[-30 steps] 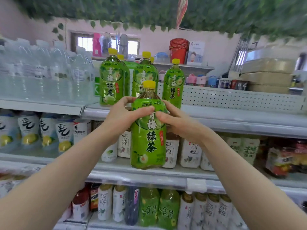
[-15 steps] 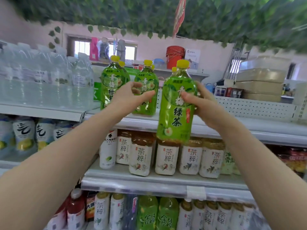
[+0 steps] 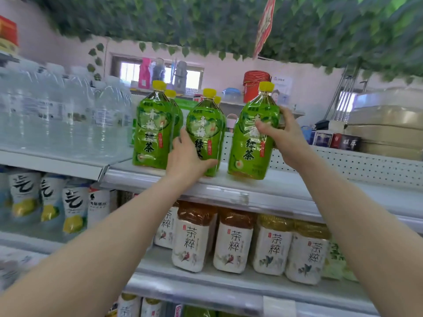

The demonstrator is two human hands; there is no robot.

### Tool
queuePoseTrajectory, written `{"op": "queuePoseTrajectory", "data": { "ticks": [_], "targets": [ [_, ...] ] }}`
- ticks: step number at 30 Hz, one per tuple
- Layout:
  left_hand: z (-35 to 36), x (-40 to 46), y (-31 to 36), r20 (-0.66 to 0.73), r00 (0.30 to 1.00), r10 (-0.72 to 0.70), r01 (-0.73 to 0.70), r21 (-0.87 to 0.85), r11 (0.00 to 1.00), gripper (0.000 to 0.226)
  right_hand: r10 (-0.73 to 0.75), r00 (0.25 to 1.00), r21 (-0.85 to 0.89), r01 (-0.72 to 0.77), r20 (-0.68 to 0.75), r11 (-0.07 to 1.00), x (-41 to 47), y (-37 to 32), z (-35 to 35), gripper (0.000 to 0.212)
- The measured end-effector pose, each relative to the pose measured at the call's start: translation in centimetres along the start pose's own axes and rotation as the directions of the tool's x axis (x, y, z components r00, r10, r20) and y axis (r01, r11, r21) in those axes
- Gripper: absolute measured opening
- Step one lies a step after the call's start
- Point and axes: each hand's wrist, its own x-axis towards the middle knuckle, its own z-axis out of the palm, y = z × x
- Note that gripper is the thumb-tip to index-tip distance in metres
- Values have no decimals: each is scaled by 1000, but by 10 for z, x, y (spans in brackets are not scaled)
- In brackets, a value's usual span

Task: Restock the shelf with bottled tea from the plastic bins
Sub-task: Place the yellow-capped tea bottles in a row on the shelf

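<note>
Head view: since half a second ago the left hand [image 3: 186, 157] has gripped the middle tea bottle [image 3: 204, 131]. At 3 o'clock of it, the right hand [image 3: 282, 136] has brought the new bottle [image 3: 250, 143] down onto the top shelf [image 3: 286, 186], fingers curled round it; its base looks tilted, contact unclear.

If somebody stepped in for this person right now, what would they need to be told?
Right hand grips the rightmost green tea bottle, which looks set down on the top shelf, slightly tilted.
Left hand holds the lower part of the middle bottle, apparently steadying it.
A third green bottle stands to the left, with more caps visible behind the row.
Done: this bottle has reached the shelf.
Left: straighten it, let go, line up the row, then fetch more from the bins, which are out of view. The shelf has free space to the right.
</note>
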Motion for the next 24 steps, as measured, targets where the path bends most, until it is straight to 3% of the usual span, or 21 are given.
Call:
{"op": "queuePoseTrajectory", "data": {
  "ticks": [5, 9, 14, 17, 24],
  "targets": [
    [12, 6, -9, 4, 1000, -21, 20, 18, 1000, 130, 29, 996, 39, -32, 82, 999, 5, 25, 9, 55],
    [14, 10, -12, -4, 1000, -4, 4, 32, 999, 129, 55, 989, -5, -55, 137, 998, 6, 27, 9, 73],
    [13, 12, -15, -2, 1000, 8, -8, 50, 999, 128, 45, 985, -261, 0, 164, 965, 8, 13, -2, 65],
    [13, 12, -14, -3, 1000, 10, -10, 56, 998, 129, 115, 976, -322, -50, 187, 945, 10, 9, -3, 81],
    [12, 11, -13, -8, 1000, 11, -10, 62, 998, 128, 145, 957, -190, -98, 250, 977, 18, 19, -8, 68]
  ]
}}
